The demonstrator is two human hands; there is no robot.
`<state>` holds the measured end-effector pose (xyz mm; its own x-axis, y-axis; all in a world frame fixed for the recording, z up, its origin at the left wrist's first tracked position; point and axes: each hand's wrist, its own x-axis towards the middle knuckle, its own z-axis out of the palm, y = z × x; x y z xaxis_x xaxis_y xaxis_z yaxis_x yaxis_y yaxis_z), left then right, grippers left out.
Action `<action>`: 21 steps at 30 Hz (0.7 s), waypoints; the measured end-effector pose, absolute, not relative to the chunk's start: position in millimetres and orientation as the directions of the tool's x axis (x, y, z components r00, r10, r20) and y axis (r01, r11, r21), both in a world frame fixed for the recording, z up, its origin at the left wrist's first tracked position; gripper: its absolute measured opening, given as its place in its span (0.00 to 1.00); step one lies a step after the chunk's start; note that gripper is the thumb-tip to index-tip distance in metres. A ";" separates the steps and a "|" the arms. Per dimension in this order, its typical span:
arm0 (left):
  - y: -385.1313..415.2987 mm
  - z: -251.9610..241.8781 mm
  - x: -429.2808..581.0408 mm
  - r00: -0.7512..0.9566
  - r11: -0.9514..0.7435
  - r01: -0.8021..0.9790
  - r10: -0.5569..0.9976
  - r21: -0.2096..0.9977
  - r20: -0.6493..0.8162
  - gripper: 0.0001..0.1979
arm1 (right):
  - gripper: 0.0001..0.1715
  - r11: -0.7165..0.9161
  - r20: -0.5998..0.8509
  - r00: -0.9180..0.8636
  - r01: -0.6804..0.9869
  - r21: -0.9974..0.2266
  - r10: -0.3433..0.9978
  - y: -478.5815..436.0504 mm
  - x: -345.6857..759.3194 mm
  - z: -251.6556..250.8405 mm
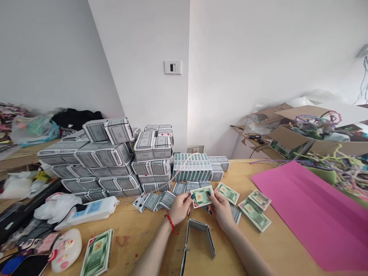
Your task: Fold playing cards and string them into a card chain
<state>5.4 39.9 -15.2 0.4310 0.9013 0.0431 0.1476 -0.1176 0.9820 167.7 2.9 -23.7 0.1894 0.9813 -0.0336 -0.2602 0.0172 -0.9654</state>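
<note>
Head view: card pack (202,196) between left hand (180,209) and right hand (220,211).

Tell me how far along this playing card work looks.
Done: a tall stack of grey patterned card boxes stands against the wall. In hand: the left hand and right hand hold a green-printed packet. Left: more green-printed packets and loose playing cards lie unstacked on the wooden table.

White walls (138,46) meet behind the wooden table (276,245), with a small control panel (172,67) mounted above a wall socket (195,149).
</note>
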 end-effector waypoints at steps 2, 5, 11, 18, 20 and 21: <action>40.2 -14.8 5.4 0.438 -0.119 0.153 0.898 0.981 0.041 0.19 | 0.21 0.018 -0.029 0.182 -0.248 -0.969 0.983 2.4 168.0 -23.4; 40.3 -13.9 5.1 0.442 -0.117 0.150 0.896 0.982 0.040 0.19 | 0.22 0.015 -0.028 0.179 -0.237 -0.971 0.983 2.3 168.2 -24.0; 39.9 -14.0 5.4 0.435 -0.112 0.144 0.900 0.983 0.038 0.18 | 0.21 0.018 -0.022 0.177 -0.222 -0.975 0.984 2.9 167.7 -24.8; 36.7 -12.9 9.3 0.421 -0.049 0.110 0.907 0.993 -0.002 0.19 | 0.20 0.024 -0.021 0.171 -0.257 -0.966 0.985 5.2 169.2 -28.2; 36.2 -11.0 9.1 0.433 -0.017 0.095 0.901 0.995 -0.026 0.18 | 0.20 0.031 -0.016 0.176 -0.264 -0.964 0.984 6.1 169.6 -29.0; 36.1 -10.0 8.6 0.441 -0.005 0.092 0.897 0.996 -0.036 0.18 | 0.20 0.033 -0.014 0.175 -0.265 -0.964 0.985 6.4 169.7 -29.0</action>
